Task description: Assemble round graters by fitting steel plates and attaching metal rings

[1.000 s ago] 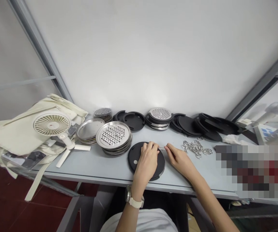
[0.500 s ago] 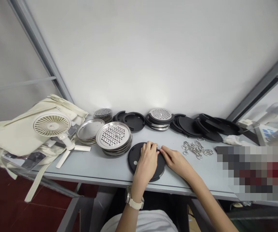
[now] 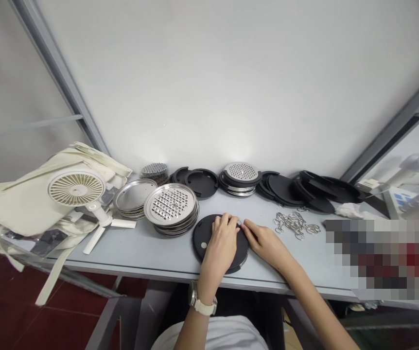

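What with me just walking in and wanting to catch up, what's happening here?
Someone's left hand rests on a black disc near the table's front edge. Their right hand pinches what looks like a wire, mostly hidden, at the disc's far right rim. Metal loops lie to the right; a stack of graters stands to the left.

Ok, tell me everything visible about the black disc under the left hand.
The black disc is round, matte and plastic-looking, with a pale round spot on its left side and a shiny strip along its lower right edge. It lies at the front of the grey table. The left hand rests on it, hiding its middle; the right hand is at its upper right rim.
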Action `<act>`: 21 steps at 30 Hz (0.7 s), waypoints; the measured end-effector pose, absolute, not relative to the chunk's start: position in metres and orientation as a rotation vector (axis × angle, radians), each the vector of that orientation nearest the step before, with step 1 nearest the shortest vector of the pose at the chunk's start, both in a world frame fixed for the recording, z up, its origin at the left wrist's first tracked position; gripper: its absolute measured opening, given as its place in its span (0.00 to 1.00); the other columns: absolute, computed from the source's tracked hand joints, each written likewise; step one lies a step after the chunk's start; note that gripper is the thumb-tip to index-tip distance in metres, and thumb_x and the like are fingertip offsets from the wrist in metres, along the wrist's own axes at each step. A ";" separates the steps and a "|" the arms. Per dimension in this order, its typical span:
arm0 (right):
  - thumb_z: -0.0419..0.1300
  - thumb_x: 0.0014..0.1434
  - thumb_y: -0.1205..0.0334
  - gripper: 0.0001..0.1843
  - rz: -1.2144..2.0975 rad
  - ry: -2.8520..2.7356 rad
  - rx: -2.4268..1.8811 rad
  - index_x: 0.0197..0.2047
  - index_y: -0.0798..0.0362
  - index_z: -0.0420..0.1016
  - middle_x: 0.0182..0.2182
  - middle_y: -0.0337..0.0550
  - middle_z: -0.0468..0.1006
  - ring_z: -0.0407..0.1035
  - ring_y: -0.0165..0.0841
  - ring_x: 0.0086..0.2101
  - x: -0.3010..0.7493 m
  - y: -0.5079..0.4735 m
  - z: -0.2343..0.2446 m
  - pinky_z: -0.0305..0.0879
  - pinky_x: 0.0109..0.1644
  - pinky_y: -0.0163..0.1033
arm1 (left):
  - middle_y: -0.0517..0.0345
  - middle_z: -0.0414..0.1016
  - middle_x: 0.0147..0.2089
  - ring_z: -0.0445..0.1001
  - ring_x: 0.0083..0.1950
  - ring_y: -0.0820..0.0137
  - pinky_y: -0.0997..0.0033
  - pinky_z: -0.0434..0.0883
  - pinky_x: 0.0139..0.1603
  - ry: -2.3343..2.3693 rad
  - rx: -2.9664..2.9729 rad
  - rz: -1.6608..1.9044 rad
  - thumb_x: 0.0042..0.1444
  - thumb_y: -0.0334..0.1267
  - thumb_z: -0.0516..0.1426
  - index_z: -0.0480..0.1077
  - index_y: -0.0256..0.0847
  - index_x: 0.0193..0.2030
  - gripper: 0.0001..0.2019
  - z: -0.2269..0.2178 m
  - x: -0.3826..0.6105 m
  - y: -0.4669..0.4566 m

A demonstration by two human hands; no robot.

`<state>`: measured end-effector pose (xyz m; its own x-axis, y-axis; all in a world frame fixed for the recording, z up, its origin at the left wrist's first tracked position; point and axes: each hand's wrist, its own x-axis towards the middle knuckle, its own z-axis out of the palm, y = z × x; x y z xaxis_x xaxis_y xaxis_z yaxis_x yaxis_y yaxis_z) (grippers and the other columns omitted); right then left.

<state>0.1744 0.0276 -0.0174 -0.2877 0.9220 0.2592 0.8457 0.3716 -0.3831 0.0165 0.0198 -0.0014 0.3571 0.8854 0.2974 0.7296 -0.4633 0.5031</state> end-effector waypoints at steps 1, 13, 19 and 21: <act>0.42 0.66 0.59 0.14 0.237 -2.206 -1.528 0.34 0.49 0.65 0.25 0.42 0.76 0.71 0.35 0.25 0.174 0.028 -0.018 0.56 0.29 0.34 | 0.54 0.64 0.49 0.63 0.51 0.64 0.59 0.62 0.54 1.428 2.336 0.782 0.66 0.31 0.43 0.62 0.44 0.51 0.12 -0.001 0.017 0.020; 0.41 0.67 0.57 0.14 0.219 -2.209 -1.565 0.33 0.49 0.63 0.23 0.41 0.75 0.71 0.36 0.24 0.174 0.026 -0.016 0.55 0.28 0.34 | 0.55 0.67 0.47 0.65 0.50 0.65 0.61 0.64 0.52 1.330 2.245 0.848 0.65 0.31 0.45 0.65 0.43 0.48 0.11 0.001 0.015 0.020; 0.41 0.67 0.57 0.14 0.239 -2.187 -1.568 0.34 0.49 0.62 0.23 0.41 0.74 0.70 0.35 0.24 0.175 0.025 -0.015 0.55 0.28 0.35 | 0.54 0.68 0.47 0.66 0.50 0.65 0.61 0.66 0.53 1.256 2.223 0.896 0.64 0.31 0.47 0.66 0.43 0.49 0.11 -0.003 0.013 0.025; 0.41 0.67 0.58 0.14 0.254 -2.186 -1.551 0.33 0.49 0.62 0.23 0.40 0.73 0.69 0.34 0.24 0.175 0.025 -0.015 0.55 0.28 0.35 | 0.54 0.68 0.48 0.66 0.51 0.65 0.62 0.66 0.53 1.237 2.208 0.910 0.64 0.31 0.48 0.66 0.43 0.50 0.12 -0.004 0.012 0.026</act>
